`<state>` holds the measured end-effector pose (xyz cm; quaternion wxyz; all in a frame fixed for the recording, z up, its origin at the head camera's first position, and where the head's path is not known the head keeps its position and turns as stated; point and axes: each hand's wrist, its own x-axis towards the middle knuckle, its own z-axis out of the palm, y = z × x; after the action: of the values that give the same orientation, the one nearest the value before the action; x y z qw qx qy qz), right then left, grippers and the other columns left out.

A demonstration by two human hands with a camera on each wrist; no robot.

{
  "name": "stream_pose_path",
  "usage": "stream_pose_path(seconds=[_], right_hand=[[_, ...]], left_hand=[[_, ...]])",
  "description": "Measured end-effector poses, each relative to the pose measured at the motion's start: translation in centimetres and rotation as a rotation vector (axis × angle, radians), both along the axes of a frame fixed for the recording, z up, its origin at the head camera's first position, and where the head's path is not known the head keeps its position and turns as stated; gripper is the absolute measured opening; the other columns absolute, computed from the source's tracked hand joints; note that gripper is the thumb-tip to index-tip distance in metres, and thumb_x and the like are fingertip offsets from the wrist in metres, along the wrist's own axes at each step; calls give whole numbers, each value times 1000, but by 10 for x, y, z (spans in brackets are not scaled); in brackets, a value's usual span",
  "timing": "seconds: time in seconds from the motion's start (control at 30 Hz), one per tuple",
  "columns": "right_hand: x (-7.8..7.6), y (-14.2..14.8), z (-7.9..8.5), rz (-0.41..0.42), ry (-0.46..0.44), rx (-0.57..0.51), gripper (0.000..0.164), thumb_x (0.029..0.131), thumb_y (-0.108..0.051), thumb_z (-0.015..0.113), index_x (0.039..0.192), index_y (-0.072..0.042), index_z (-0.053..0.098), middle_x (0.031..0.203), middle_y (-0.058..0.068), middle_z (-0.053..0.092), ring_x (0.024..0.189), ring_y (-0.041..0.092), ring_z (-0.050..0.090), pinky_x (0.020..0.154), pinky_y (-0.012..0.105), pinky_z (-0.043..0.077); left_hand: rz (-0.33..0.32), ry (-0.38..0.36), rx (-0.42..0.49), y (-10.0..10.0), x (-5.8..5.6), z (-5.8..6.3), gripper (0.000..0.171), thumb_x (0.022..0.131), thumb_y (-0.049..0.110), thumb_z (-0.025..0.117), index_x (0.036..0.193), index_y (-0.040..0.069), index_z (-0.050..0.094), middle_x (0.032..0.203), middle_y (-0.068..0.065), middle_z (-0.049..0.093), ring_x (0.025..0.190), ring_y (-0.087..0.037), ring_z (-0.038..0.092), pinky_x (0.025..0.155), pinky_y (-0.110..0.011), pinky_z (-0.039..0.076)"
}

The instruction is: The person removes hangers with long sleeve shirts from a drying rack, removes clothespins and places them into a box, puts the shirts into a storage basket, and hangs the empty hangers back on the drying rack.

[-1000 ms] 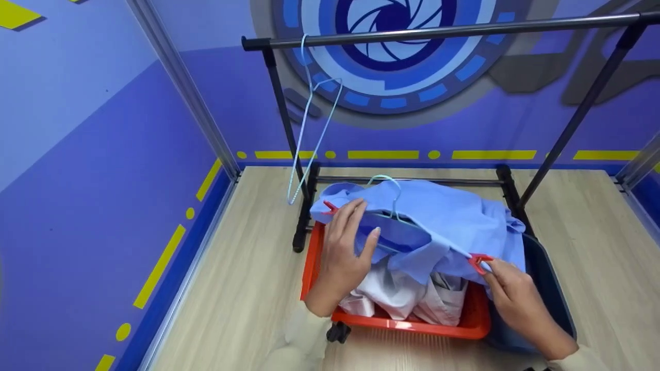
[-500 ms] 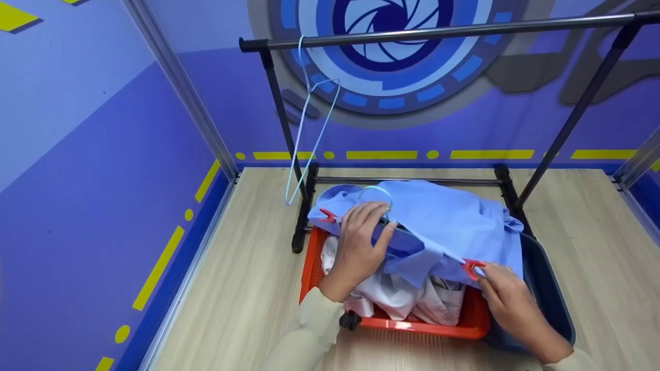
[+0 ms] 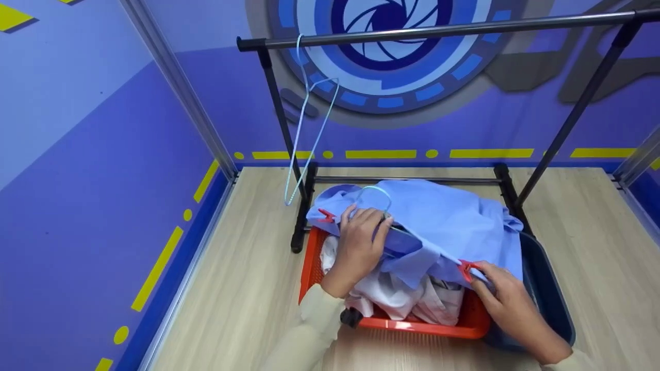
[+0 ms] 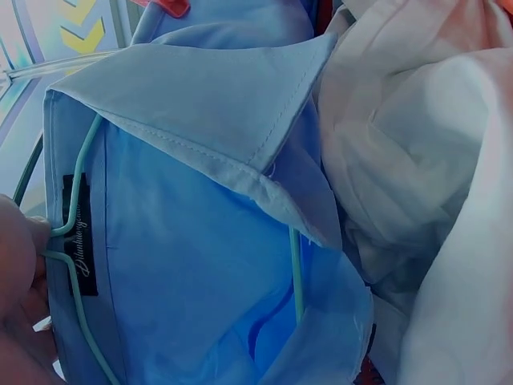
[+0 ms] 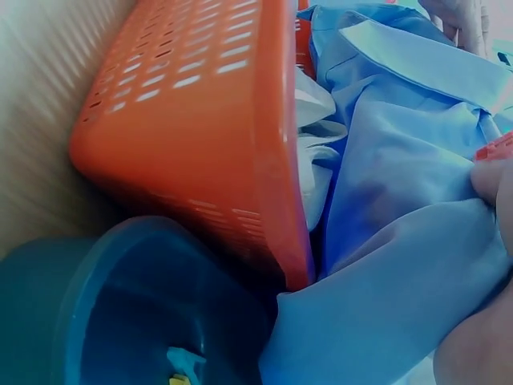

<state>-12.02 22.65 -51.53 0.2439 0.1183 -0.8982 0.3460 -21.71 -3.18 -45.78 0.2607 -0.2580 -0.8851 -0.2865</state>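
A light blue shirt (image 3: 443, 216) lies over the basket on a pale green wire hanger (image 3: 379, 189). My left hand (image 3: 358, 246) grips the hanger at the base of its hook, by the collar. In the left wrist view, the hanger wire (image 4: 76, 184) runs from my fingers past the black label (image 4: 86, 277) inside the collar. My right hand (image 3: 510, 299) pinches a red clothespin (image 3: 467, 269) on the shirt's right shoulder. Another red clothespin (image 3: 326, 215) sits on the left shoulder.
An orange basket (image 3: 412, 325) holds white clothes (image 3: 389, 293). The dark blue tub (image 3: 554, 288) beside it contains small clothespins (image 5: 186, 362). Behind stands a black rack (image 3: 438, 33) with a bare wire hanger (image 3: 304, 129) at its left end.
My left hand has moved right from near the left clothespin onto the hanger's neck, and the hook has tipped left. My right hand and its clothespin have shifted slightly left and down.
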Motion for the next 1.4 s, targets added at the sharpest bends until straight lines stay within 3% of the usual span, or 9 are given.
stream_pose_path(seconds=[0.13, 0.23, 0.43, 0.63, 0.83, 1.1, 1.4], right_hand=[[1, -2, 5, -23, -90, -37, 38, 75, -11, 82, 108, -14, 64, 100, -2, 66, 91, -3, 53, 83, -1, 34], [3, -4, 9, -28, -103, -77, 51, 71, -16, 86, 116, -15, 61, 106, -2, 65, 96, -7, 52, 88, -3, 31], [8, -9, 20, -1, -7, -136, 66, 64, -10, 89, 123, -11, 59, 114, 3, 63, 105, -7, 51, 95, 0, 33], [10, -12, 26, -2, 90, -149, 61, 60, 0, 89, 115, -6, 64, 109, 5, 65, 102, -4, 54, 95, 4, 37], [8, -13, 27, 19, 187, -168, 59, 56, 7, 88, 109, -9, 68, 101, 3, 67, 95, 0, 58, 92, 6, 40], [10, -14, 29, -11, 153, -186, 50, 63, 9, 84, 107, -9, 69, 103, 5, 67, 99, -3, 58, 94, 3, 38], [9, -15, 29, 4, 178, -230, 45, 62, 14, 82, 100, -9, 71, 96, 7, 69, 93, 0, 61, 90, 5, 42]], left_hand=[[4, -5, -2, 0, -1, 0, 24, 101, 29, 48, 89, 16, 64, 91, 5, 68, 94, -14, 63, 108, -50, 33], [4, -1, -7, -1, -1, 1, 24, 102, 28, 47, 89, 16, 64, 91, 6, 68, 93, -13, 63, 108, -50, 32], [11, -5, -18, -1, -2, 0, 25, 102, 28, 46, 88, 17, 63, 89, 7, 67, 92, -13, 63, 108, -50, 32], [17, -12, -22, 0, -2, 0, 25, 102, 29, 47, 87, 17, 62, 87, 6, 66, 92, -13, 63, 108, -50, 32], [22, -13, -39, 0, -1, 0, 24, 102, 30, 47, 87, 18, 62, 88, 7, 66, 92, -13, 62, 101, -43, 37], [18, -9, -33, -1, 0, 0, 24, 101, 31, 47, 89, 19, 63, 89, 7, 66, 90, -12, 62, 88, -36, 39], [24, -3, -25, -2, -1, -1, 25, 101, 31, 47, 86, 18, 62, 85, 6, 64, 90, -13, 61, 85, -35, 38]])
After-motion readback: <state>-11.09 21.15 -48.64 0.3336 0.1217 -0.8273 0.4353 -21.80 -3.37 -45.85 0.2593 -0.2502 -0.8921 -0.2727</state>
